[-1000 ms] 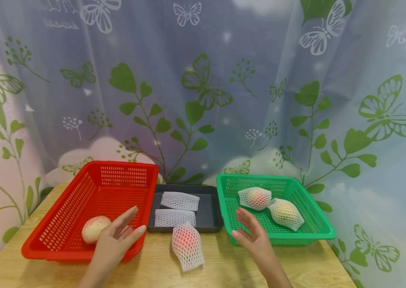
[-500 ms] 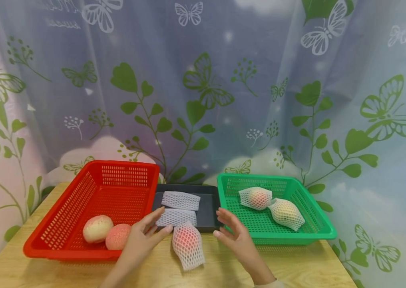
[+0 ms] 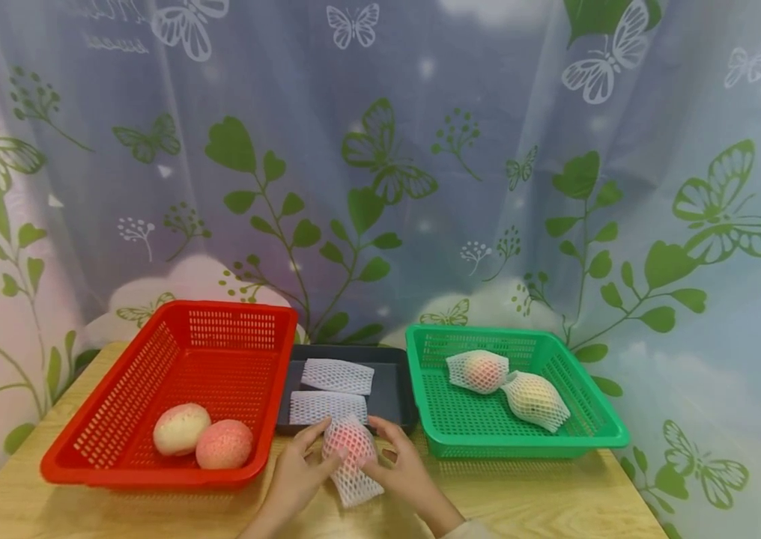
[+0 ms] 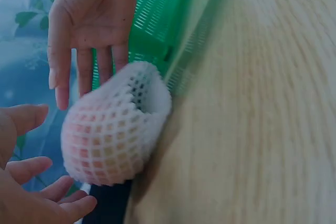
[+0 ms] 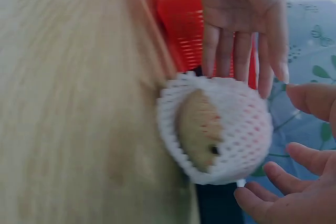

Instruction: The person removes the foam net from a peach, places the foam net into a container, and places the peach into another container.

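Observation:
A reddish peach in a white foam net (image 3: 350, 449) lies on the wooden table, in front of the dark tray. My left hand (image 3: 301, 466) is at its left side and my right hand (image 3: 402, 468) at its right, thumbs nearer me. In the left wrist view the left hand (image 4: 37, 187) has loosely bent, spread fingers beside the net; the right hand (image 4: 97, 19) hangs opposite with fingers extended. The right wrist view shows yellowish peach skin (image 5: 198, 129) through the net's open end, with the right hand (image 5: 299, 182) close by. Firm contact cannot be made out.
A red basket (image 3: 117, 382) at the left holds two unwrapped peaches (image 3: 181, 429). The dark tray (image 3: 390, 382) in the middle holds two flat foam nets (image 3: 328, 408). Two netted peaches (image 3: 537, 400) lie in the green basket (image 3: 596, 419) at the right. A patterned curtain (image 3: 421, 247) hangs behind.
Both hands have moved inward: the left from over the red basket, the right from beside the green basket. They now flank the netted peach, which stays in place.

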Demonstrator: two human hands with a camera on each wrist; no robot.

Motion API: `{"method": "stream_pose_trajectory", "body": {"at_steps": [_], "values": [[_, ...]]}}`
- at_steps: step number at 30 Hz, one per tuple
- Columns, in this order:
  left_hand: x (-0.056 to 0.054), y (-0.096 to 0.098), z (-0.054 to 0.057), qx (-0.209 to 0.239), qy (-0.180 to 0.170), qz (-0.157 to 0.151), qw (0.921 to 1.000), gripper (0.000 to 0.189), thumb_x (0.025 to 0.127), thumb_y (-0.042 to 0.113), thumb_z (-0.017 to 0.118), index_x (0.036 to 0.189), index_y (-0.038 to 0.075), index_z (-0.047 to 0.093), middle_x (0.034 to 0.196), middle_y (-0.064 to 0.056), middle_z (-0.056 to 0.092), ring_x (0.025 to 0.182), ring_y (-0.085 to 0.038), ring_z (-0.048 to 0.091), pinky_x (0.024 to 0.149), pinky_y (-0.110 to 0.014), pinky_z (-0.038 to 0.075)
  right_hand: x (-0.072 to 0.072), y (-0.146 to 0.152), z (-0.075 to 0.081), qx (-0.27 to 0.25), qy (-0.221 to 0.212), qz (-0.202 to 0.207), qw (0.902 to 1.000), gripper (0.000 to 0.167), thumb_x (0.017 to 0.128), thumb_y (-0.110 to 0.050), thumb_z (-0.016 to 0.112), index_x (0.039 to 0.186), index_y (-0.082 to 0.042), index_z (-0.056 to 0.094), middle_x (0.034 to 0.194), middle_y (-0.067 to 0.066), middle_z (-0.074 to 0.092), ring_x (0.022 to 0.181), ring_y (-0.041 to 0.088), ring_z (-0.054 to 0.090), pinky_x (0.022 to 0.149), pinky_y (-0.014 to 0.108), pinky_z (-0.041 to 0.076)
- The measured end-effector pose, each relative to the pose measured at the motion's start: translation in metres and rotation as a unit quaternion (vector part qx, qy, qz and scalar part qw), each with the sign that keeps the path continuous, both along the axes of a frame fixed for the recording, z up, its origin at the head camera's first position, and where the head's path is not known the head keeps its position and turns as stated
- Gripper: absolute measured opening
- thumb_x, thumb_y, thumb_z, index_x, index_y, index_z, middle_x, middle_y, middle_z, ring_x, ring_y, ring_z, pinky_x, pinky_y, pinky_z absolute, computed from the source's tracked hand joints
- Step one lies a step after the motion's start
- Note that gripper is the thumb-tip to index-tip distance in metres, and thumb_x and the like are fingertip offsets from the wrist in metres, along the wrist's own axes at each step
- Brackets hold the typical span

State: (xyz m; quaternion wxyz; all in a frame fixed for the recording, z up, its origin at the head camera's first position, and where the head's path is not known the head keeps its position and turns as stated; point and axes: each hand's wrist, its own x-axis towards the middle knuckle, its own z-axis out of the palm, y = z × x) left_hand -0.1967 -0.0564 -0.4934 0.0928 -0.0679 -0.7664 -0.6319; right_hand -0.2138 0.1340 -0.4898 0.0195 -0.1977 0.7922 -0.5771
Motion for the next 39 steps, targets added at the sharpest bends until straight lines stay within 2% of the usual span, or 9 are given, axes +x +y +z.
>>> {"method": "stream_pose_trajectory", "body": {"at_steps": [5, 10, 12, 18, 21, 26, 30, 35, 39], "values": [[0.000, 0.000, -0.008, 0.000, -0.010, 0.002, 0.9999, 0.053, 0.081, 0.005, 0.073, 0.129, -0.009, 0.054, 0.131, -0.030, 0.050, 0.120, -0.045, 0.051, 0.095, -0.048, 0.047, -0.001, -0.006, -0.013, -0.020, -0.002, 0.004, 0.9998, 0.060, 0.088, -0.011, 0.069, 0.139, 0.005, 0.040, 0.139, 0.025, 0.040, 0.126, 0.044, 0.040, 0.096, 0.054, 0.045], [-0.001, -0.001, -0.014, -0.023, -0.024, 0.011, 0.9994, 0.051, 0.083, 0.009, 0.073, 0.128, -0.009, 0.055, 0.129, -0.031, 0.053, 0.116, -0.044, 0.054, 0.097, -0.050, 0.046, -0.002, -0.010, -0.019, -0.016, -0.004, 0.000, 0.9999, 0.062, 0.087, -0.011, 0.070, 0.139, 0.003, 0.040, 0.138, 0.027, 0.038, 0.123, 0.047, 0.043, 0.093, 0.051, 0.049], [-0.003, -0.001, -0.017, -0.020, -0.029, 0.009, 0.9993, 0.051, 0.083, 0.009, 0.072, 0.128, -0.009, 0.055, 0.128, -0.029, 0.055, 0.114, -0.041, 0.056, 0.095, -0.048, 0.048, -0.001, -0.011, -0.020, -0.015, -0.009, -0.003, 0.9998, 0.063, 0.087, -0.012, 0.070, 0.140, 0.003, 0.040, 0.138, 0.027, 0.037, 0.121, 0.049, 0.044, 0.090, 0.050, 0.051], [-0.006, 0.000, -0.024, 0.045, -0.057, -0.026, 0.9970, 0.052, 0.086, 0.005, 0.069, 0.131, -0.012, 0.049, 0.124, -0.032, 0.056, 0.108, -0.039, 0.061, 0.082, -0.033, 0.056, -0.002, -0.014, -0.022, 0.000, -0.006, -0.020, 0.9998, 0.065, 0.086, -0.012, 0.071, 0.141, 0.003, 0.038, 0.138, 0.027, 0.038, 0.115, 0.046, 0.051, 0.085, 0.044, 0.054], [-0.006, 0.001, -0.026, 0.068, -0.074, -0.033, 0.9944, 0.053, 0.088, 0.007, 0.068, 0.133, -0.011, 0.048, 0.125, -0.033, 0.055, 0.111, -0.040, 0.059, 0.082, -0.031, 0.056, -0.003, -0.016, -0.024, 0.012, -0.003, -0.033, 0.9994, 0.068, 0.085, -0.014, 0.072, 0.141, 0.003, 0.038, 0.139, 0.026, 0.039, 0.118, 0.042, 0.050, 0.086, 0.041, 0.054], [-0.006, 0.003, -0.025, 0.069, -0.094, -0.026, 0.9928, 0.055, 0.088, 0.013, 0.069, 0.135, -0.006, 0.048, 0.129, -0.029, 0.054, 0.115, -0.038, 0.056, 0.089, -0.034, 0.054, -0.002, -0.019, -0.024, 0.029, 0.001, -0.054, 0.9981, 0.071, 0.083, -0.019, 0.074, 0.141, 0.001, 0.040, 0.141, 0.022, 0.040, 0.127, 0.038, 0.043, 0.100, 0.048, 0.044], [-0.006, 0.004, -0.025, 0.067, -0.102, -0.018, 0.9924, 0.057, 0.088, 0.018, 0.070, 0.135, -0.004, 0.049, 0.128, -0.027, 0.055, 0.114, -0.035, 0.056, 0.089, -0.035, 0.053, -0.001, -0.020, -0.023, 0.038, 0.000, -0.060, 0.9975, 0.071, 0.084, -0.021, 0.075, 0.142, 0.000, 0.039, 0.142, 0.023, 0.040, 0.129, 0.040, 0.040, 0.104, 0.055, 0.037], [-0.007, 0.005, -0.025, 0.068, -0.105, -0.008, 0.9921, 0.057, 0.087, 0.020, 0.071, 0.135, -0.004, 0.050, 0.126, -0.027, 0.056, 0.111, -0.033, 0.058, 0.088, -0.034, 0.054, -0.001, -0.021, -0.024, 0.050, -0.004, -0.066, 0.9966, 0.075, 0.083, -0.021, 0.074, 0.143, 0.003, 0.036, 0.142, 0.027, 0.039, 0.129, 0.041, 0.040, 0.104, 0.055, 0.038], [-0.007, 0.005, -0.026, 0.075, -0.110, -0.015, 0.9909, 0.056, 0.088, 0.016, 0.069, 0.136, -0.004, 0.048, 0.128, -0.029, 0.054, 0.113, -0.037, 0.057, 0.089, -0.036, 0.053, 0.000, -0.020, -0.024, 0.037, -0.028, -0.068, 0.9967, 0.082, 0.083, -0.021, 0.075, 0.143, 0.010, 0.029, 0.137, 0.031, 0.043, 0.123, 0.040, 0.047, 0.097, 0.050, 0.045]]}}
